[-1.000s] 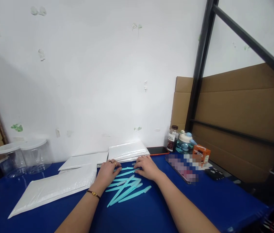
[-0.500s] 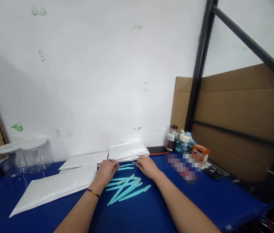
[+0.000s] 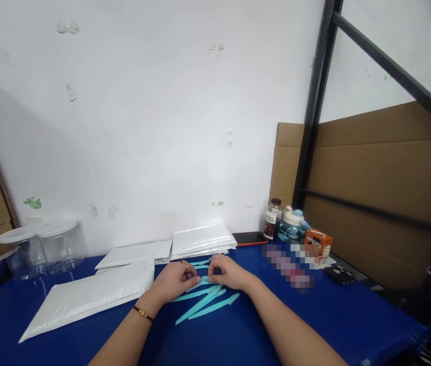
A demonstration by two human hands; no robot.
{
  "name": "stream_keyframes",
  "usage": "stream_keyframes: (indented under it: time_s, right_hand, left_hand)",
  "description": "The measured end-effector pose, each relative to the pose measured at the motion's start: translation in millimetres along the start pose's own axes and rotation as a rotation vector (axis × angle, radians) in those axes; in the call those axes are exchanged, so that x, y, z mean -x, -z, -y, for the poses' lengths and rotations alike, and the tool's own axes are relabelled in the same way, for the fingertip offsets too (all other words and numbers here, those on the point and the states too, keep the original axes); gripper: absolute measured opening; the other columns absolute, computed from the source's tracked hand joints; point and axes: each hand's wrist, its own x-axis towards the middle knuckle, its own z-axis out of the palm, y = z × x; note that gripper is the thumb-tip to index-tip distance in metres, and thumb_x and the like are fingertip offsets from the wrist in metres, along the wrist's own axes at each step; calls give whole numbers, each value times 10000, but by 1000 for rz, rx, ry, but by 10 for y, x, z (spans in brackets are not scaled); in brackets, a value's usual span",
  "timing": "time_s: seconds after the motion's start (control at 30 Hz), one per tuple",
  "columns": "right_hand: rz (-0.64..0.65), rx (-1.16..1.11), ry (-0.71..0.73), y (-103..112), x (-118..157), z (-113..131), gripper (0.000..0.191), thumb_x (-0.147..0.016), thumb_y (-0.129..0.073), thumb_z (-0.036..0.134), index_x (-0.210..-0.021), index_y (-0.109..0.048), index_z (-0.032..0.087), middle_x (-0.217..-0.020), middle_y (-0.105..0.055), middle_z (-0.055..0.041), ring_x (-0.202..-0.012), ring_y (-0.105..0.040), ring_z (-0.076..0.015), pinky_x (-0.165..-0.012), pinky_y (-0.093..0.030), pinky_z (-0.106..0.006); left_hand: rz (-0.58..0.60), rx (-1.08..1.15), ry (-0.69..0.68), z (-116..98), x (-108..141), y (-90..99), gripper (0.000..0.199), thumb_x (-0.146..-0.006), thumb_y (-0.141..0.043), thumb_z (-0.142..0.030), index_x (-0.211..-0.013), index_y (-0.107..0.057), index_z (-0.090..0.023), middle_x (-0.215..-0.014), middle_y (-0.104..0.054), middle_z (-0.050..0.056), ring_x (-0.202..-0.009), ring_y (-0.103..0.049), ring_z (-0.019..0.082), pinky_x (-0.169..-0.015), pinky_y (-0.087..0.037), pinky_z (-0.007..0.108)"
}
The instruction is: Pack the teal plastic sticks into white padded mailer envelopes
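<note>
- The left hand [image 3: 175, 280], a ring on one finger, curls its thumb and fingertips in against a turquoise stick [image 3: 205, 280]; I cannot tell whether it grips it or only touches it.
- The right hand [image 3: 228, 272] faces it, thumb and fingers bent at the same stick; its grip cannot be told either.
- Just nearer the wearer, other turquoise sticks [image 3: 214, 307] lie crossed on the blue table [image 3: 345, 315]; a few more lie beyond the fingers.
- Behind the hands sits a stack of white padded envelopes [image 3: 202, 238], a phone [image 3: 251, 238] beside it.
- Left of the left hand lies a larger white envelope [image 3: 89, 300].
- Farther right stands an orange box [image 3: 317, 244]; far left, two clear jars [image 3: 62, 249].
</note>
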Motion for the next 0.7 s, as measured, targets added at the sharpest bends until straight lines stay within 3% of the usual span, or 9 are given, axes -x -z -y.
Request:
stream_keyframes:
  time_s: [0.1,0.17,0.27,0.37,0.43,0.5,0.6,0.7]
  right_hand:
    - [-102,-45,-9,30,13,-95,75,-736,-682,241,-749,-631,188,-797,-560,-2,-794,-518,-144,-687,-378,-224]
    - [-152,-18,-59,67,32,-183,59,-735,-677,217,-732,-628,185,-800,-563,-4,-782,-522,-143,-694,-381,-227]
    - [-221,61,-228,117,52,-313,41,-737,-658,198,-714,-631,178,-805,-572,-11,-746,-528,-140,-669,-381,-229]
    - [-254,110,-302,134,56,-344,18,-738,-648,196,-751,-652,183,-852,-593,-22,-792,-543,-151,-705,-383,-237]
    - [-220,103,-267,127,57,-290,34,-740,-647,214,-762,-662,192,-875,-598,-21,-803,-546,-150,-710,-382,-234]
    - [-127,68,-222,113,62,-207,84,-726,-668,279,-752,-669,199,-862,-596,-15,-769,-544,-145,-668,-378,-227]
    - [26,29,-200,90,71,-92,154,-682,-703,340,-749,-679,204,-837,-587,-11,-719,-533,-140,-618,-362,-222]
    - [83,36,-205,80,70,-22,104,-692,-686,286,-744,-669,198,-842,-579,-9,-709,-530,-133,-617,-355,-220]
  left_hand:
    - [7,-105,-51,25,-24,11,295,-831,-463,-435,-784,-667,-227,-780,-663,8,-740,-573,159,-650,-346,235]
    - [-46,-199,-8,88,-55,24,292,-854,-435,-391,-781,-670,-235,-816,-673,19,-784,-585,175,-696,-350,251]
    - [-113,-278,96,202,-84,40,312,-883,-379,-365,-856,-667,-249,-868,-667,31,-839,-585,190,-743,-357,279]
    - [-123,-262,90,260,-83,36,274,-866,-417,-357,-1032,-624,-288,-1008,-635,28,-977,-546,198,-825,-351,304]
    - [-152,-223,89,251,-72,28,302,-819,-492,-371,-1100,-583,-305,-1090,-594,23,-1029,-516,203,-860,-342,317]
    - [-164,-165,90,219,-59,26,293,-780,-535,-393,-1041,-600,-277,-1055,-589,20,-977,-528,194,-833,-355,302]
    - [-87,-77,25,165,-38,30,239,-743,-566,-430,-871,-640,-242,-914,-606,2,-854,-546,167,-759,-364,260]
    - [7,-50,-10,127,-24,29,217,-716,-590,-423,-797,-659,-234,-830,-615,-12,-789,-549,153,-713,-353,241]
